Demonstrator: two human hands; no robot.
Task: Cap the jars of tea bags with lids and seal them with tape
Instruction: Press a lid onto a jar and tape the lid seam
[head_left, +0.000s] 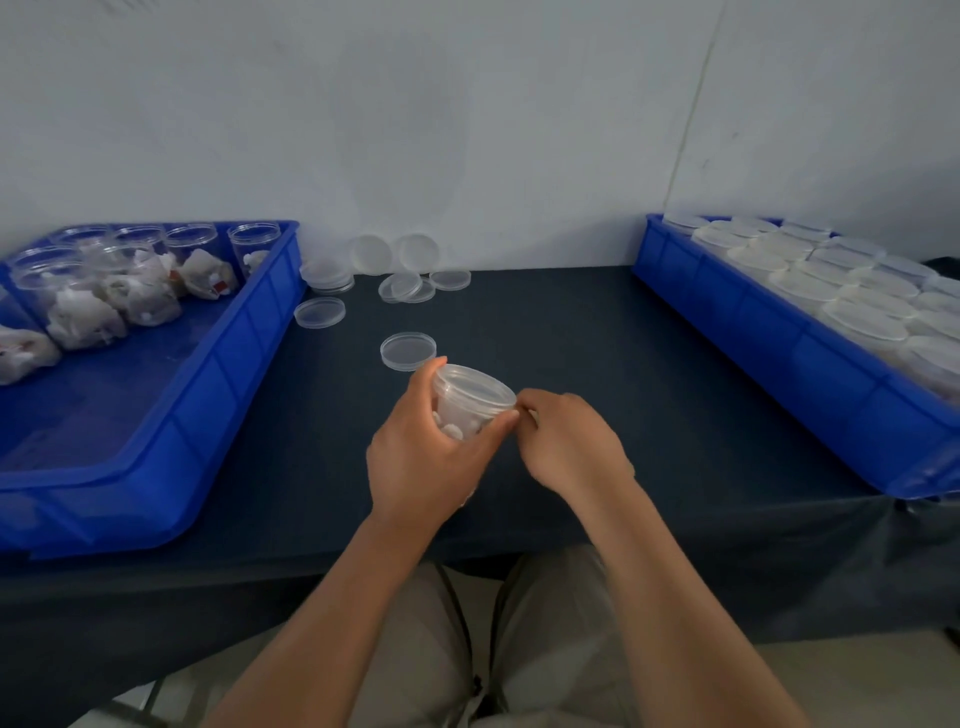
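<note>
My left hand (423, 460) grips a clear plastic jar (470, 400) of white tea bags, tilted, with a clear lid on its top. My right hand (563, 441) is at the jar's right rim, its fingers curled and pinched close to the lid's edge; whether it holds tape is too small to tell. A loose clear lid (408, 351) lies on the dark table just beyond the jar. More loose lids (400, 283) lie and lean by the wall.
A blue tray (156, 447) on the left holds several open jars of tea bags (88, 306). Another blue tray (753, 332) on the right holds several capped jars (841, 291). A dark cloth covers the table (623, 364). My knees show below its front edge.
</note>
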